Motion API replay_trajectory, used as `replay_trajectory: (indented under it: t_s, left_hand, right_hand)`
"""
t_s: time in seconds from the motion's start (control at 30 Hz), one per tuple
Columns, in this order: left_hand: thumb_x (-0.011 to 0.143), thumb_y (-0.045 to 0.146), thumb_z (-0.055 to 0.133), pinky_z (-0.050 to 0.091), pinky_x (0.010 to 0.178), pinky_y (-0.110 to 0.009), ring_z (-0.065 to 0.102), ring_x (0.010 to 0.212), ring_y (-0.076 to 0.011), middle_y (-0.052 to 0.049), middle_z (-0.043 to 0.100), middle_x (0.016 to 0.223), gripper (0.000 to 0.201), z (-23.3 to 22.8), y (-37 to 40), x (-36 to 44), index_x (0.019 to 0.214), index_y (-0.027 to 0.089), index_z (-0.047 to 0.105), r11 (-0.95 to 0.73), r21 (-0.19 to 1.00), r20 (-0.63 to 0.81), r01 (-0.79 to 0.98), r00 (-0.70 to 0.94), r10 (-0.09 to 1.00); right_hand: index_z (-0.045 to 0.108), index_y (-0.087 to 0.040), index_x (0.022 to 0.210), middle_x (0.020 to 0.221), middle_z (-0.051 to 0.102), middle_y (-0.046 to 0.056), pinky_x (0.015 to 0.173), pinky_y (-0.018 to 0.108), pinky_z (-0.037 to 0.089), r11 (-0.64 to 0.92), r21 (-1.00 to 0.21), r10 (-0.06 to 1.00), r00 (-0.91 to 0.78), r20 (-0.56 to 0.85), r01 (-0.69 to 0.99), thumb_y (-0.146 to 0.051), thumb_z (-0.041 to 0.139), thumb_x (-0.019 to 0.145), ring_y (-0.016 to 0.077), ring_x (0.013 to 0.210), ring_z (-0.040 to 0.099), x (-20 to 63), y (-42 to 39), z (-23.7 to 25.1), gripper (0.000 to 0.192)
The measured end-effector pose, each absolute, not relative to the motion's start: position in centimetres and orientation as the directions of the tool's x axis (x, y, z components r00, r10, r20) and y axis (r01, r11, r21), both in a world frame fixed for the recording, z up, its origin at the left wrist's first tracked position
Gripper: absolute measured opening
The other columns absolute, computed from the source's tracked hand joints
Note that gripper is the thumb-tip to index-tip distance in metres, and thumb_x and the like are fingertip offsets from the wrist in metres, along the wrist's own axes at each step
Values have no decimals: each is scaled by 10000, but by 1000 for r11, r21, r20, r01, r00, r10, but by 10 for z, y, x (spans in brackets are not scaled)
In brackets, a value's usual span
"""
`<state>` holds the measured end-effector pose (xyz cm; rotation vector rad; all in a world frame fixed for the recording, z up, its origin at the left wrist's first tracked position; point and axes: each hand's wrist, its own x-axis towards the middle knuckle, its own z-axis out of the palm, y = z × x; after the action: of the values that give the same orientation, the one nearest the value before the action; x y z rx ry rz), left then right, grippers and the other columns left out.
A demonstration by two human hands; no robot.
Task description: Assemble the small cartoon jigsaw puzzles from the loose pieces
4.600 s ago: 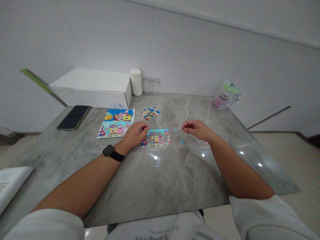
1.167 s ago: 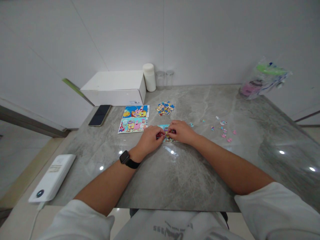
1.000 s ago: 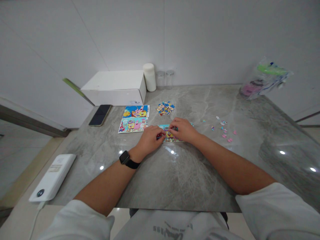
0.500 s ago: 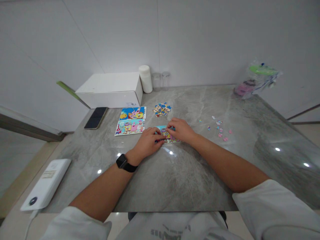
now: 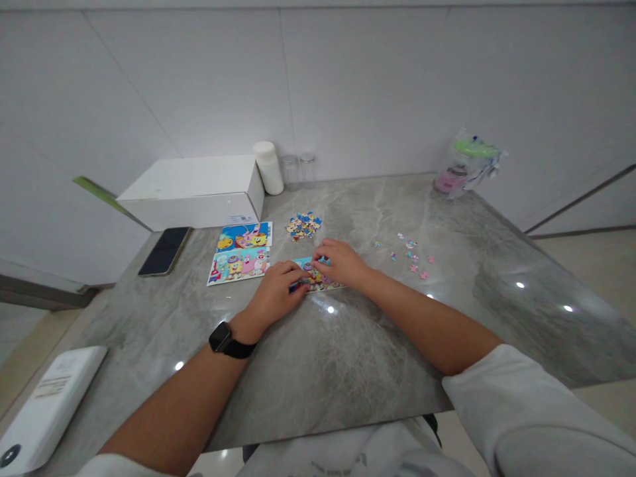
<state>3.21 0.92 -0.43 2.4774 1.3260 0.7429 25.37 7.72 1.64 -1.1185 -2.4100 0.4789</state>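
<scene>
A small, partly covered jigsaw puzzle (image 5: 325,281) with bright cartoon figures lies flat on the grey marbled table (image 5: 342,371). At its left end rests my left hand (image 5: 279,291), fingers bent and thumb apart, with part of the picture showing in the gap. My right hand (image 5: 340,264) reaches over the puzzle's top from the right, fingertips pinched together; anything between them is too small to make out. Just left of my left hand lies a cartoon picture card (image 5: 241,265), with a second blue picture card (image 5: 243,236) behind it.
Beyond the puzzle is a heap of puzzle pieces (image 5: 303,226); several loose pink pieces (image 5: 414,268) lie to the right. A phone (image 5: 165,252), white box (image 5: 191,205), white bottle (image 5: 269,169), clear jars (image 5: 307,170), plastic bag (image 5: 470,169) and white device (image 5: 54,404) stand around.
The view has shifted, so everything appears further left and slightly lower. Both hands stay at the puzzle, with only slight finger movement.
</scene>
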Motion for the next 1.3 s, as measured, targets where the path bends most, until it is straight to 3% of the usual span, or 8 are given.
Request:
replay_trajectory:
  t_s: [0.63, 0.9, 1.03, 1.2, 1.3]
  left_hand:
    - [955, 372, 715, 523, 910, -437, 659, 1006, -260, -87, 728, 1109, 250, -7, 12, 29, 1156, 271, 825, -567, 367, 272, 738, 498, 824]
    - [958, 426, 711, 525, 932, -440, 661, 1025, -262, -84, 731, 1132, 274, -4, 11, 29, 1160, 278, 823, -550, 373, 255, 747, 488, 835]
    - [947, 445, 718, 524, 939, -442, 662, 1041, -267, -83, 730, 1140, 288, -6, 11, 29, 1172, 297, 820, -556, 373, 267, 743, 488, 831]
    - [928, 457, 730, 532, 918, -429, 670, 1016, -264, -84, 737, 1122, 291, -7, 13, 28, 1150, 295, 823, -550, 400, 265, 733, 482, 835]
    - [927, 444, 729, 530, 923, -415, 670, 1018, -258, -81, 734, 1121, 286, -6, 13, 28, 1150, 288, 818, -534, 420, 250, 734, 472, 845]
  right_hand:
    - [758, -174, 905, 957, 698, 42, 852, 286, 430, 643, -510, 760, -561, 328, 572, -238, 726, 953, 158, 892, 609, 260, 80, 37, 86]
    - [774, -179, 928, 913, 734, 41, 792, 289, 443, 535, -503, 845, -409, 345, 679, -272, 680, 941, 161, 830, 620, 330, 111, 94, 133]
    - [789, -183, 1049, 947, 771, 56, 779, 292, 467, 340, -484, 940, -294, 171, 806, -324, 646, 947, 182, 849, 657, 381, 115, 116, 225]
    - [813, -204, 1085, 1069, 805, 79, 800, 300, 479, 195, -224, 961, -232, -153, 955, -281, 718, 900, 216, 932, 700, 412, 123, 109, 221]
    - [819, -210, 1113, 1105, 811, 89, 797, 308, 494, 178, -135, 941, -208, -265, 975, -262, 743, 882, 230, 944, 716, 413, 130, 96, 249]
